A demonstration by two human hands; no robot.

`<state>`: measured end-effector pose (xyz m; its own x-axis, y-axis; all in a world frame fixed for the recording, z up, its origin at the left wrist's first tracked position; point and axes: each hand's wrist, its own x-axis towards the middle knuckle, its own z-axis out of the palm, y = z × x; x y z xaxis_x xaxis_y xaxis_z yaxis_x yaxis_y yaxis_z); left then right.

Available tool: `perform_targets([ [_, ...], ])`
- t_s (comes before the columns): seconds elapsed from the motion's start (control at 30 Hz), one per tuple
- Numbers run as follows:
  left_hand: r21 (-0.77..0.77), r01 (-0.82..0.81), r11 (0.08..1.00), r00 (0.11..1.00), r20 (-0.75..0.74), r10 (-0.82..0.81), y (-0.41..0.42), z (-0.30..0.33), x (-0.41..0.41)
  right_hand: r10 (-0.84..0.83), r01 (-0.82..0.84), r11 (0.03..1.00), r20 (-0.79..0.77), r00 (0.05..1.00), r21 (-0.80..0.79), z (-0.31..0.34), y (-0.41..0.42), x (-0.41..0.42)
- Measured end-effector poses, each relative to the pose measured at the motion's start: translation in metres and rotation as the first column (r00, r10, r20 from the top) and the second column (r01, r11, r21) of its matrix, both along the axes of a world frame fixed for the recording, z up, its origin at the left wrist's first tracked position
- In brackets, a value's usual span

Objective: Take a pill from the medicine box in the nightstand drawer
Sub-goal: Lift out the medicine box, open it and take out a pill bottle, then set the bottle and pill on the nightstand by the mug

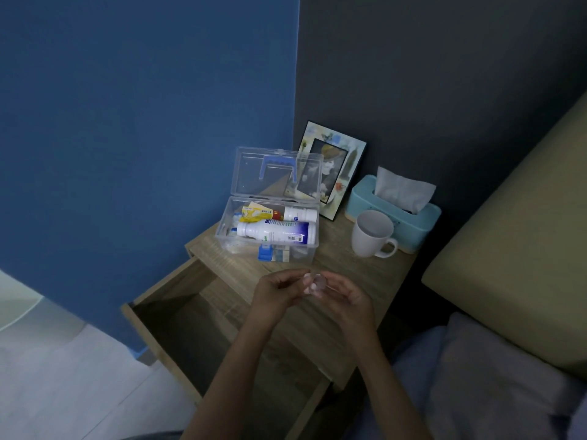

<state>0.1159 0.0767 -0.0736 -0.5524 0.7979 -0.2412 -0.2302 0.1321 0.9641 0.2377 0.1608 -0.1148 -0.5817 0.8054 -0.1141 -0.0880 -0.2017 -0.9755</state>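
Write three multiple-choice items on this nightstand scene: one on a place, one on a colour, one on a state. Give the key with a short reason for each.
1. Where does the medicine box stand?
A. inside the drawer
B. on the nightstand top
C. on the bed

2. What colour is the tissue box?
A. light blue
B. red
C. black

3. What state is the drawer in?
A. pushed shut
B. taken out and lying on the floor
C. pulled open

Key:
1 B: the clear box rests on the nightstand top, to the left of the white mug.
2 A: its body is light blue, with a white tissue sticking out on top.
3 C: the drawer juts out from the nightstand and its inside shows, while the left hand and right hand hold a small clear object together above it.
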Motion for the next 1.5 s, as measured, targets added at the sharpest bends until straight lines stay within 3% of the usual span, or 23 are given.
perform_targets([
  [0.1, -0.007, 0.033, 0.999, 0.999, -0.023, -0.033, -0.001, -0.001, 0.0, 0.029, -0.029, 0.999, -0.007, 1.0, -0.015, -0.001, 0.002, 0.003],
  [0.33, 0.001, 0.022, 1.0, 0.996, 0.086, -0.022, -0.002, -0.011, -0.001, -0.044, 0.043, 0.999, 0.031, 0.999, 0.032, -0.005, 0.001, 0.008],
  [0.53, -0.047, 0.074, 0.996, 0.997, -0.031, -0.076, -0.004, -0.027, -0.003, -0.027, 0.028, 0.999, 0.093, 0.995, -0.017, -0.015, 0.002, 0.01],
  [0.63, -0.03, 0.119, 0.992, 0.988, -0.093, -0.122, -0.004, -0.036, -0.003, -0.019, 0.012, 0.999, 0.145, 0.989, 0.053, -0.018, 0.002, 0.012],
  [0.73, -0.04, 0.058, 0.998, 0.988, -0.14, -0.063, -0.002, -0.047, -0.006, -0.03, 0.006, 0.991, 0.178, 0.984, 0.132, -0.024, 0.003, 0.016],
  [0.9, -0.063, 0.009, 0.998, 0.96, -0.278, -0.026, 0.0, -0.07, -0.009, -0.076, -0.087, 0.935, 0.433, 0.898, 0.344, -0.044, 0.001, 0.025],
  [1.0, -0.101, 0.022, 0.995, 0.894, -0.444, -0.064, 0.0, -0.082, -0.006, -0.089, -0.172, 0.894, 0.539, 0.838, 0.414, -0.055, -0.001, 0.025],
  [1.1, -0.197, 0.006, 0.98, 0.77, -0.624, -0.131, 0.0, -0.093, -0.007, -0.091, -0.246, 0.868, 0.624, 0.776, 0.432, -0.06, -0.003, 0.024],
  [1.5, -0.321, 0.081, 0.944, 0.523, -0.792, -0.314, 0.001, -0.108, -0.012, -0.145, -0.322, 0.798, 0.68, 0.718, 0.51, -0.063, -0.007, 0.022],
])
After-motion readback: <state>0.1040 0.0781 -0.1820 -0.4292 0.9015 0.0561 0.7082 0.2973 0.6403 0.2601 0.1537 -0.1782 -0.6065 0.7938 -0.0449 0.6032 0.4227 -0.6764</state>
